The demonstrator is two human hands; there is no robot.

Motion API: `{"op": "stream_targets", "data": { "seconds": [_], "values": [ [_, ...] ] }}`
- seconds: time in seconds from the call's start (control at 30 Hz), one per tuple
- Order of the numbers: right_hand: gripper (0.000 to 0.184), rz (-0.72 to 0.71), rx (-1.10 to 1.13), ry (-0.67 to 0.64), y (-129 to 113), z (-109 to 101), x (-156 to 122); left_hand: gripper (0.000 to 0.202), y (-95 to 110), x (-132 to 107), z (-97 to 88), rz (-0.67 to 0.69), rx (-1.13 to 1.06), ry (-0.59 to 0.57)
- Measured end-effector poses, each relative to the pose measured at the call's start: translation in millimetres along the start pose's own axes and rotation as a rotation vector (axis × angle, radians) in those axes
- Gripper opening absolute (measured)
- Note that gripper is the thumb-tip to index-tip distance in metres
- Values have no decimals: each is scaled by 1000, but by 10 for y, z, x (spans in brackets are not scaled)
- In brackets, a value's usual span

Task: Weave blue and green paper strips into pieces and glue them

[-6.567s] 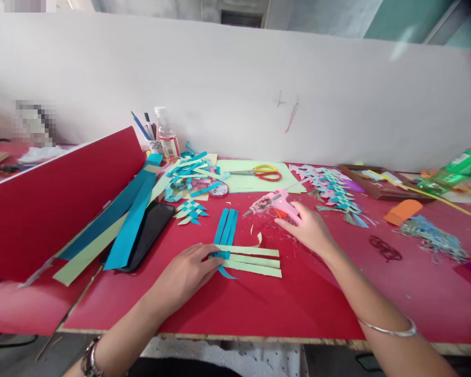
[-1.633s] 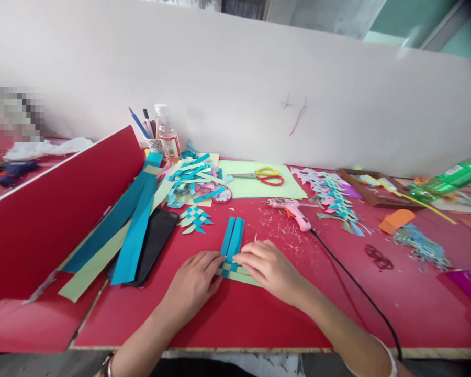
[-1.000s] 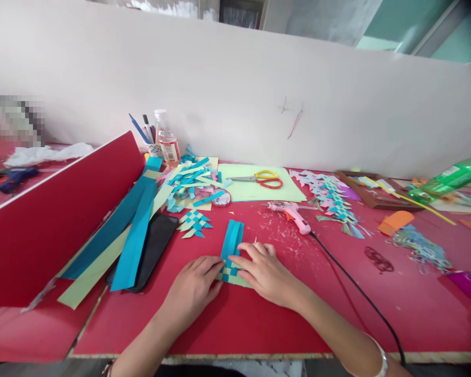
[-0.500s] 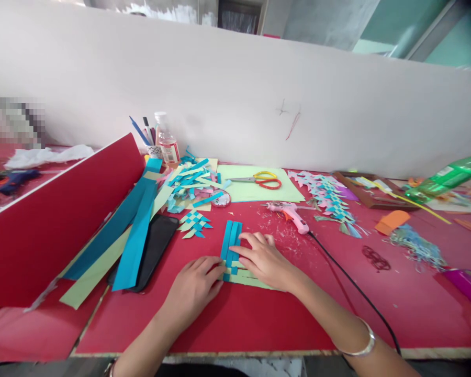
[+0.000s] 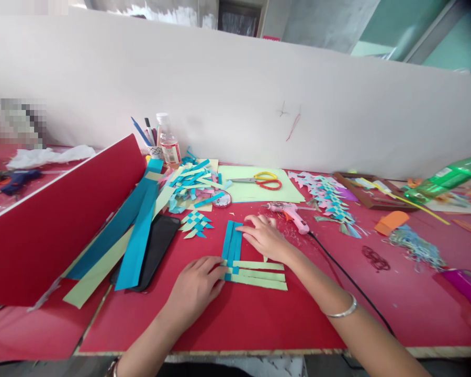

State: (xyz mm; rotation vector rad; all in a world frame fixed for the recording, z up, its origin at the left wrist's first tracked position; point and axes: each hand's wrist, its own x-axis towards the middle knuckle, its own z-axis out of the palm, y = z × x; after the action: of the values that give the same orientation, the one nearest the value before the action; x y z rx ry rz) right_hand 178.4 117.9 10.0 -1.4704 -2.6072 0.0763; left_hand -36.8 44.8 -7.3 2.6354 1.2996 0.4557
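Note:
Blue paper strips (image 5: pixel 232 242) run away from me and pale green strips (image 5: pixel 259 273) run to the right, woven together at their near-left corner. My left hand (image 5: pixel 196 285) lies on the red table, fingers pressing the woven corner. My right hand (image 5: pixel 264 236) rests flat and open beside the far end of the blue strips, fingertips touching them. A pink glue gun (image 5: pixel 292 214) lies just beyond the right hand, its black cord trailing toward me.
A finished small woven piece (image 5: pixel 195 222), a pile of blue and green strips (image 5: pixel 192 180), scissors (image 5: pixel 265 180) on a green sheet, a black phone (image 5: pixel 155 248) under long strips, a raised red board (image 5: pixel 55 220) at left, a green bottle (image 5: pixel 447 178) at right.
My right hand has slid away from the woven corner up along the blue strips, uncovering the green strips. The left hand has stayed on the corner.

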Motion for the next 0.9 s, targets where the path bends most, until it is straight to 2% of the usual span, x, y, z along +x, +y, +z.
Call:
{"op": "stream_targets", "data": {
  "seconds": [0.1,0.27,0.33,0.43,0.57,0.7,0.9],
  "values": [
    [34,19,-22,19,43,-3,70,21,-1,8,-4,0,4,0],
    [31,116,-20,180,59,-118,49,23,9,-9,-10,9,44,-10],
    [30,102,39,163,18,-181,-53,25,20,-25,-11,26,76,-4],
    [30,52,144,69,-92,-237,-287,31,40,-47,-13,45,126,17],
    [33,51,181,13,-238,-210,-596,31,64,-49,-23,41,133,28],
    [31,80,142,38,-290,-114,-755,29,74,-29,-31,42,137,16],
    [18,134,105,123,-253,-28,-738,35,87,15,-40,50,188,5]
  ]
}}
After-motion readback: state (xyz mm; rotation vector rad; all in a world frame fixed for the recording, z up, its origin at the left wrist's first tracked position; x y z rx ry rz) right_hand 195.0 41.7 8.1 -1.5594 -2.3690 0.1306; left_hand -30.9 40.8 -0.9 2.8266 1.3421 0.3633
